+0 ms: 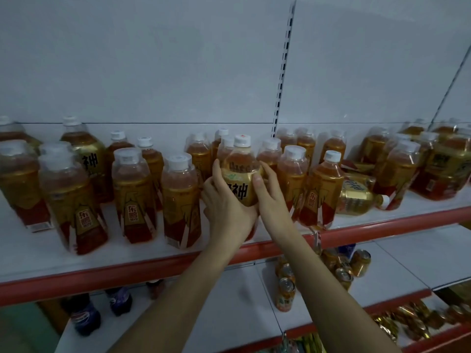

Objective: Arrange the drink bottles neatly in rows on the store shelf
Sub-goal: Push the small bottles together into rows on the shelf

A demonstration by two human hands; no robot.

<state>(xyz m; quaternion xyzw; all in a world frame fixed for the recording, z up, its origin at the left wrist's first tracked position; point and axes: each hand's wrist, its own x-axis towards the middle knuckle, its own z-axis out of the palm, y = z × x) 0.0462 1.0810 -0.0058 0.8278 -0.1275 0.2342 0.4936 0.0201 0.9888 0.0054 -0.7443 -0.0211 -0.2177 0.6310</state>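
- Right now both hands are wrapped around one bottle (240, 174) at the middle of the top shelf (142, 270), the left hand (224, 207) cupping its lower body and the right hand (267, 194) pressing in from the other side.
- Fingers of both hands are curled and clamped on that bottle; the right thumb (257, 183) lies across the gold label, probably to steady the bottle so it goes down straight.
- Whether its base is already touching the shelf cannot be told, since the left hand hides it.
- Standing bottles crowd it on both sides: a front group on the left (179, 200) and a pair on the right (321, 189), so a two-handed hold likely helps thread it into the gap without knocking neighbours.
- Further right, a fallen bottle (356, 197) lies on its side among the upright ones, and a shrink-wrapped pack (443, 166) sits near the shelf's far end, so the rows look unfinished.
- Below, small cans (286, 291) and dark soda bottles (85, 318) occupy the lower shelf.
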